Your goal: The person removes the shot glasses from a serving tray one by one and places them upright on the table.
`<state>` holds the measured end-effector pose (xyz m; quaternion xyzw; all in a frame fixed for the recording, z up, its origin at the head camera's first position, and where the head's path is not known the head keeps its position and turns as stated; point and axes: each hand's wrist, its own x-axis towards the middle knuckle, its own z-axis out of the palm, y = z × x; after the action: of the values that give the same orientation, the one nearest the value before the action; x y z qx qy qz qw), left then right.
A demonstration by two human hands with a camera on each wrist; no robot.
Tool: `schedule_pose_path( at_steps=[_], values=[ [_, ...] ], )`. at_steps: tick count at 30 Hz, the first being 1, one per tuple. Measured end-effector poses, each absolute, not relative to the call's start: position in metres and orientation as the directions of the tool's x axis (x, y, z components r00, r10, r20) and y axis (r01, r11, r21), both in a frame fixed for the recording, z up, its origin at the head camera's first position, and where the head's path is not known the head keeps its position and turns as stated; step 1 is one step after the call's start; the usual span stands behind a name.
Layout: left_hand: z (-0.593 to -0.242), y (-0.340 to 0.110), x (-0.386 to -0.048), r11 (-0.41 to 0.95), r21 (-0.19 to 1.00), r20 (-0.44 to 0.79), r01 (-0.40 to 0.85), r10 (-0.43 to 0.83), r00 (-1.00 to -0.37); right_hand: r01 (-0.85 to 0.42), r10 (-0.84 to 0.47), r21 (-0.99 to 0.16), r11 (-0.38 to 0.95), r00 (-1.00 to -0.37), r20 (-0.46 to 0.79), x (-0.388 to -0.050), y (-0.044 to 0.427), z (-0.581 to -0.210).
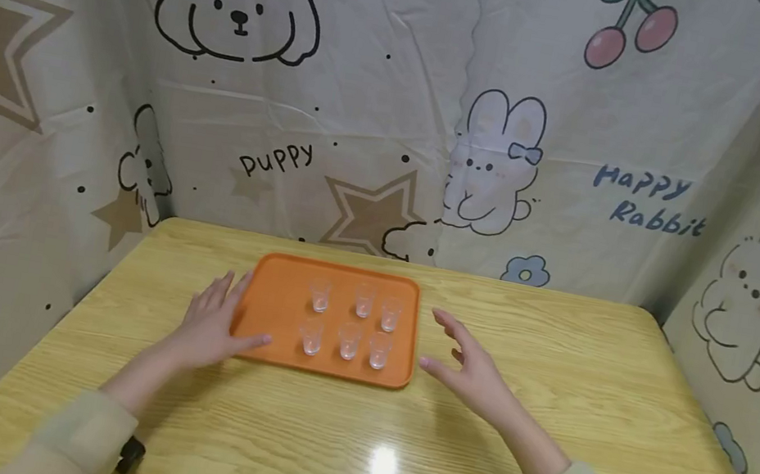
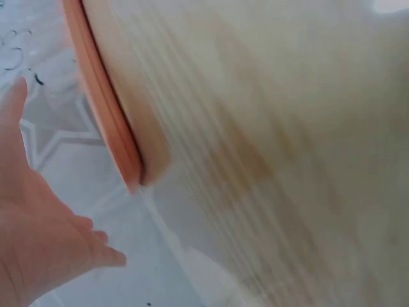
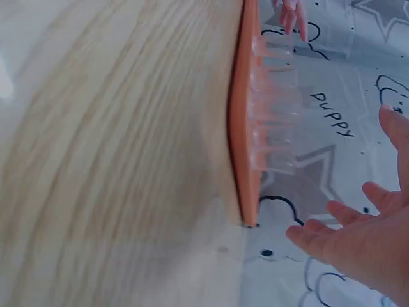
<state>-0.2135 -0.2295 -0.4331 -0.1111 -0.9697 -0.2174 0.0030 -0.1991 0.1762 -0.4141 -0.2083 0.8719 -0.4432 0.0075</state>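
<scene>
Orange tray (image 1: 291, 302) lies long way L-to-R btwn spread L hand (image 1: 208, 330), closer, & spread R hand (image 1: 473, 374).

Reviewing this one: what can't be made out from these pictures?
Head view: whether the cups hold clear liquid; too small.
Head view: whether the left grip touches the orange tray; it covers the edge there.
Left wrist view: the rest of the tray; cut off by the top edge.
Right wrist view: each cup separately; they overlap.
</scene>
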Motion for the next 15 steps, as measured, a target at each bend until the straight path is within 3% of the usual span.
schedule_pose_path(
  at_steps=[8, 15],
  values=[
    [-0.441, -0.244, -0.232, 0.880, 0.419, -0.042, 0.224, 0.265, -0.963, -0.271, -0.422, -0.856, 0.440, -0.904, 0.069, -0.219, 0.155, -0.429],
    [-0.446, -0.254, -0.236, 0.872, 0.422, -0.106, 0.250, 0.321, -0.941, -0.310, -0.491, -0.851, 0.424, -0.868, 0.072, -0.223, 0.142, -0.440]
  ],
)
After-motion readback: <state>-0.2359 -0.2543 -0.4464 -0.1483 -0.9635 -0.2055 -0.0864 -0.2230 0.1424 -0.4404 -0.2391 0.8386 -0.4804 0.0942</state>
